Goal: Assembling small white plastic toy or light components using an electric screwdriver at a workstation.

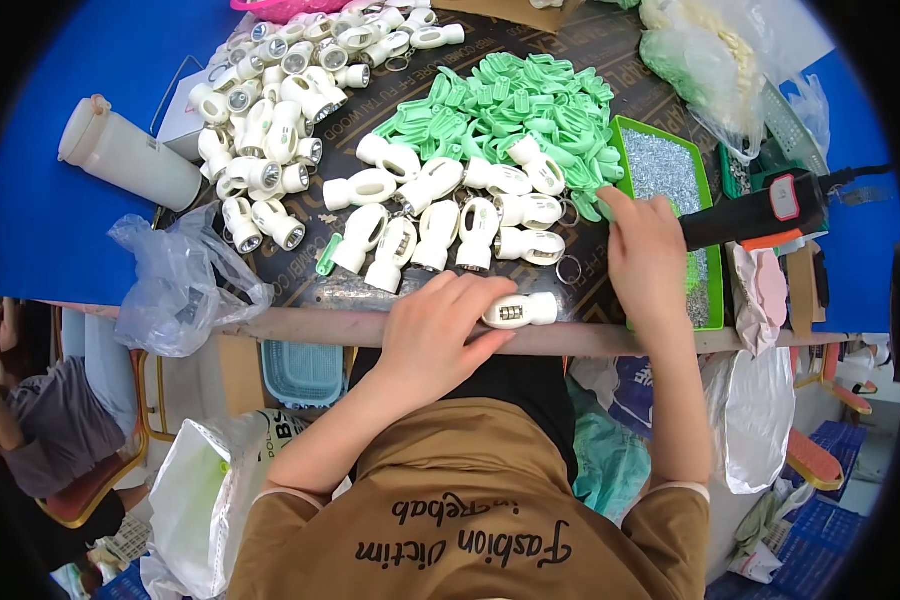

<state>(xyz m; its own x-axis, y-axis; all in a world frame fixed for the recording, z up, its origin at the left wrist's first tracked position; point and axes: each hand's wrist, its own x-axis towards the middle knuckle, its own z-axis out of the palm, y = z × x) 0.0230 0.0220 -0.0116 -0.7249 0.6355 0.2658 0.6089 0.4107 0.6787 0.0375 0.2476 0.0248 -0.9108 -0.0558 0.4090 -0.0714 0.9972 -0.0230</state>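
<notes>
I'm seeing a small white torch (530,311) lying on its side at the near edge of the table (295,327), showing a fat round end and an oval hole with shiny bits inside. The left hand (432,322) is pinching it, with the thumb and pointing finger closing on its left end, while its fat end is sticking out to the right. The right hand (650,250) is reaching over the left side of a green tray (716,285), beside the green pieces (515,105). Its fingers are bending, but I can't tell how far open they are or if they are holding anything. I'm counting one torch in the left hand and about eleven more white torches (437,235) sitting just past it. Too many to count are lying in the big torch heap (295,110) and the green pile. One green piece (328,255) is lying apart. One black tool (755,213) is pointing toward the right hand.
</notes>
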